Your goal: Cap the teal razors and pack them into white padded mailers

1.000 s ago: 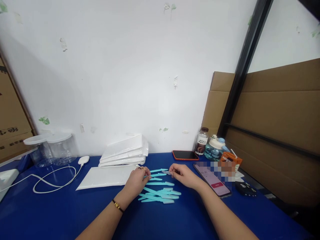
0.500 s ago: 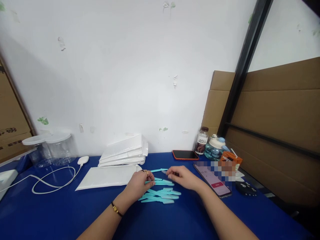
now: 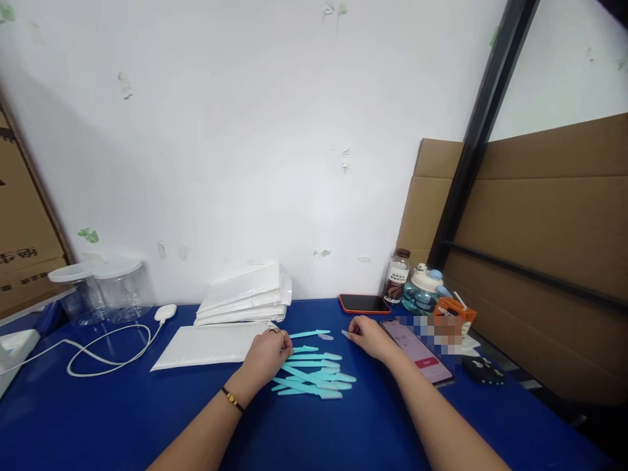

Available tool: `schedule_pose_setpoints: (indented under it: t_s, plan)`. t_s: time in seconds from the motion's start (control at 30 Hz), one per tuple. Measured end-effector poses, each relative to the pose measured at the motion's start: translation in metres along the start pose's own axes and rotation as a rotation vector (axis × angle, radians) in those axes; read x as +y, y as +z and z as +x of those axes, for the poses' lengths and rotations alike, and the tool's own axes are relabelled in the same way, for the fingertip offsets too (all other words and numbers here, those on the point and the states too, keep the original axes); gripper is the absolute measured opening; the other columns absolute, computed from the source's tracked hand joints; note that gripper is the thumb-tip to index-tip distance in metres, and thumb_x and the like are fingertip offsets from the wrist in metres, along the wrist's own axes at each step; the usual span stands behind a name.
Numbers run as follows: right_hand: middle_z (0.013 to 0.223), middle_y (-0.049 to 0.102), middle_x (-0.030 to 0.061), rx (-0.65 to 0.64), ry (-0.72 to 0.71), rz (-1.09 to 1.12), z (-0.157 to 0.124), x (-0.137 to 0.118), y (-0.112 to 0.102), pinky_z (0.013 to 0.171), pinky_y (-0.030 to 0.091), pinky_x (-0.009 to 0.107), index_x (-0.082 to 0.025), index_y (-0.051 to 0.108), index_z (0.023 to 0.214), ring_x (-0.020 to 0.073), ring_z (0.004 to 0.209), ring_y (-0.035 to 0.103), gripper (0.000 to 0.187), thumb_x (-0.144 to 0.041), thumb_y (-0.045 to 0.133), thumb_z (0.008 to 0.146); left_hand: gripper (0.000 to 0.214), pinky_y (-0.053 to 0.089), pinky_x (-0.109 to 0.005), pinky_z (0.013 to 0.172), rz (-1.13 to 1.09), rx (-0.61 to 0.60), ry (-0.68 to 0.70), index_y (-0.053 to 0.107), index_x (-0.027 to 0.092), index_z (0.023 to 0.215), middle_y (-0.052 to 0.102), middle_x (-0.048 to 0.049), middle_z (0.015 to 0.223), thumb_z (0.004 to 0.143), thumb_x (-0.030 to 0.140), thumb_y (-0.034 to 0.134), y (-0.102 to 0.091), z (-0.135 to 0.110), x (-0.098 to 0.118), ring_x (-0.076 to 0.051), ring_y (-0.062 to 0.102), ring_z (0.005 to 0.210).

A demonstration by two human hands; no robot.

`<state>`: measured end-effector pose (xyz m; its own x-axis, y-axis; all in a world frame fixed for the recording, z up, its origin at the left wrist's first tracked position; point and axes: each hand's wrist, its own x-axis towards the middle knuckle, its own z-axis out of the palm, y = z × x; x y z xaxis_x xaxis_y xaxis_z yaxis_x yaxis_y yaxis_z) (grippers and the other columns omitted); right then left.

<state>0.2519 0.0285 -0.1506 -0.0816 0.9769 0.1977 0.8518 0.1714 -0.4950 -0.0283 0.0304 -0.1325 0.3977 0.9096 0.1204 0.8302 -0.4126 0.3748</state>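
Note:
My left hand (image 3: 269, 353) is closed, its fingertips pinching the handle end of a teal eyebrow razor (image 3: 305, 348) that points right. To the right, my right hand (image 3: 371, 337) pinches a small translucent blade cap (image 3: 345, 334), apart from the razors. Above the held razor, another teal razor (image 3: 310, 334) lies on the table, with a loose translucent cap (image 3: 326, 337) beside its tip. Below the hands is a loose, crossed pile of several teal razors (image 3: 314, 378) with translucent caps on their blade ends. My left hand covers part of the handles.
A white padded mailer (image 3: 201, 345) lies left of my hand, before a stack of white mailers (image 3: 243, 297). Farther left are clear lidded jars (image 3: 122, 294) and a white cable (image 3: 105, 327). Two phones (image 3: 364, 303), bottles (image 3: 396, 278) and an orange carton (image 3: 454, 315) stand or lie right.
My right hand has moved right, away from the razors, with a cap in its fingers. My left hand has shifted slightly left, and more of the razors below it shows.

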Motion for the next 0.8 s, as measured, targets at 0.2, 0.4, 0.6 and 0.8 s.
schedule_pose_setpoints:
  t_s: [0.2, 0.4, 0.6, 0.8]
  plan:
    - [0.069, 0.058, 0.0, -0.096, -0.081, 0.157, -0.006, -0.011, -0.006, 0.057, 0.037, 0.022, -0.017, 0.057, 0.075, 0.0123, 0.062, 0.051, 0.005, -0.013, 0.055, 0.074, 0.014, 0.036, -0.023, 0.061, -0.219, 0.01, 0.022, 0.057, 0.021, 0.08, 0.061, 0.0014, 0.072, 0.08, 0.031, 0.047, 0.002, 0.002, -0.005, -0.013, 0.054, 0.068]
    - [0.071, 0.058, -0.0009, -0.155, -0.164, 0.363, -0.012, -0.032, -0.007, 0.057, 0.036, 0.021, -0.017, 0.056, 0.083, 0.0111, 0.062, 0.049, 0.008, -0.022, 0.05, 0.081, 0.015, 0.037, -0.022, 0.061, -0.312, 0.017, 0.046, 0.056, 0.02, 0.08, 0.059, 0.0019, 0.071, 0.079, 0.032, 0.047, 0.004, 0.002, -0.003, -0.013, 0.053, 0.067]
    - [0.07, 0.055, -0.0016, -0.171, -0.198, 0.392, -0.017, -0.047, -0.005, 0.055, 0.034, 0.02, -0.017, 0.057, 0.083, 0.0102, 0.061, 0.045, 0.01, -0.026, 0.05, 0.082, 0.015, 0.037, -0.022, 0.061, -0.302, 0.02, 0.044, 0.058, 0.021, 0.079, 0.06, 0.0021, 0.07, 0.078, 0.031, 0.048, 0.002, 0.001, 0.001, -0.013, 0.053, 0.067]
    - [0.068, 0.054, -0.0024, -0.238, -0.226, 0.401, -0.023, -0.057, -0.004, 0.054, 0.033, 0.019, -0.016, 0.059, 0.082, 0.0093, 0.059, 0.044, 0.011, -0.025, 0.052, 0.081, 0.018, 0.037, -0.022, 0.061, -0.29, -0.038, 0.075, 0.06, 0.02, 0.079, 0.061, 0.0016, 0.072, 0.077, 0.035, 0.051, 0.008, -0.003, 0.008, -0.013, 0.054, 0.068]
